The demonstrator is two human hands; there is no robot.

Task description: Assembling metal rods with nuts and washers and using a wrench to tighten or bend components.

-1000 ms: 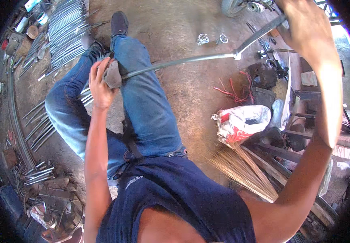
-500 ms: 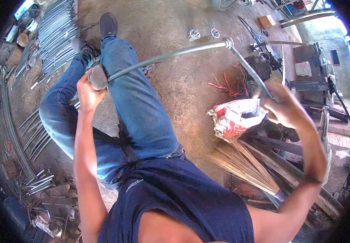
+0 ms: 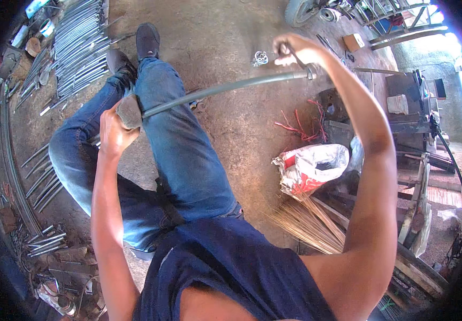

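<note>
A long grey metal pipe (image 3: 225, 86) runs across my raised right knee, from the left up to the far right. My left hand (image 3: 114, 134) is closed around a rough grey-brown block (image 3: 129, 112) at the pipe's left end; its material is unclear. At the other end, my right hand (image 3: 298, 51) grips a dark metal rod (image 3: 301, 60) that meets the pipe at a small round fitting (image 3: 310, 72). Part of the rod is hidden behind the fingers.
Several metal rods (image 3: 81, 48) lie on the floor at the far left. To my right are a white-and-red sack (image 3: 316, 166), a straw broom (image 3: 308, 222) and red wires (image 3: 303, 123). Small metal parts (image 3: 260, 58) lie beyond the pipe; a wheel (image 3: 298, 12) stands farther back.
My right hand has swung the rod away from me, from the near right of the pipe's end to its far side. My left hand keeps its grip on the block.
</note>
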